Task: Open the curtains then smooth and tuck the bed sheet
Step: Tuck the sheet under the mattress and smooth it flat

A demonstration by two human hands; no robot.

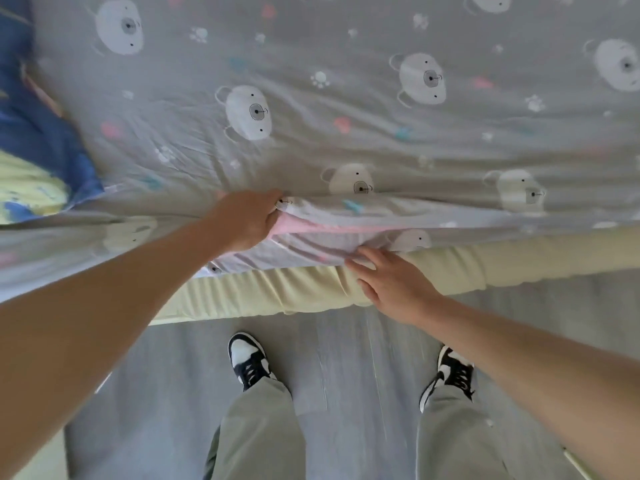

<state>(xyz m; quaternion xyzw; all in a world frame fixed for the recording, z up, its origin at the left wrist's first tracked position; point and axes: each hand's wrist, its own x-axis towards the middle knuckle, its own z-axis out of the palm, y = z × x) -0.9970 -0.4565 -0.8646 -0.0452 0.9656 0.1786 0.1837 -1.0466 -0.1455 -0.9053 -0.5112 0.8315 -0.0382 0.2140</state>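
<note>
A grey bed sheet [346, 109] printed with white bear faces covers the bed and is wrinkled near the front edge. My left hand [247, 218] is closed on a bunched fold of the sheet at the bed's edge, where a pink underside shows. My right hand [391, 282] lies with fingers spread against the hanging sheet edge and the pale yellow mattress side [263, 292]. No curtains are in view.
A blue and yellow blanket or pillow [31, 150] lies at the bed's left end. I stand on a grey floor [346, 375], my two black-and-white shoes [249, 360] close to the bed's side.
</note>
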